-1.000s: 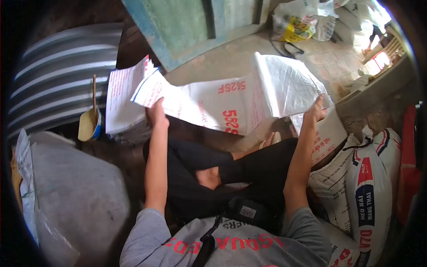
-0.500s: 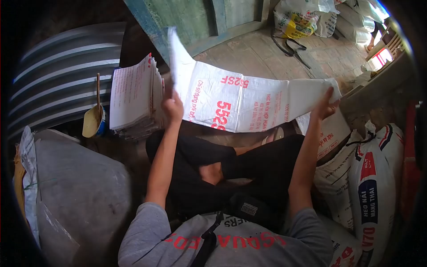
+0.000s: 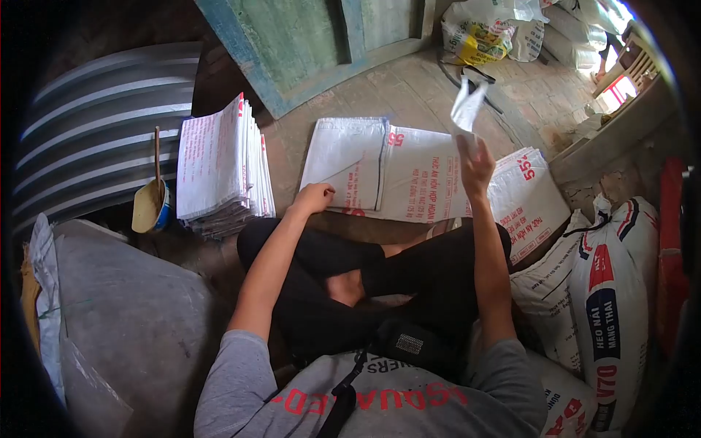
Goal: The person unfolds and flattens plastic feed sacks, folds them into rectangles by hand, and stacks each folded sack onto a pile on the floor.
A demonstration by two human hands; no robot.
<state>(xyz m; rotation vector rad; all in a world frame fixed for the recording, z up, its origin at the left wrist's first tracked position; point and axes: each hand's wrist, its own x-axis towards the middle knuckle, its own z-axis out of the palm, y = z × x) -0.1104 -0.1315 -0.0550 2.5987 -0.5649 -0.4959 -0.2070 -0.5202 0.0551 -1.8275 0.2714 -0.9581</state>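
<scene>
A white printed sack point(image 3: 427, 164) lies flat on the floor before my crossed legs. Its left end is folded over onto the middle. My left hand point(image 3: 315, 197) rests at the lower left edge of that fold, fingers curled; whether it pinches the sack cannot be made out. With my right hand point(image 3: 476, 164) I hold the sack's right end, lifted and bent upward. Folded sacks point(image 3: 226, 164) stand in a pile at the left. More flat sacks point(image 3: 529, 201) lie at the right, partly behind my right forearm.
Corrugated metal point(image 3: 109, 124) and a ladle in a blue container point(image 3: 166, 204) are on the left. Full sacks point(image 3: 610, 292) stand at the right. A blue-green wooden panel point(image 3: 314, 44) is ahead, with bags point(image 3: 478, 36) behind. A person's foot shows at the far upper right.
The sack has come down from the air onto the floor. Its left end is now folded inward. My left hand moved down and right; my right hand moved left, raising the right end.
</scene>
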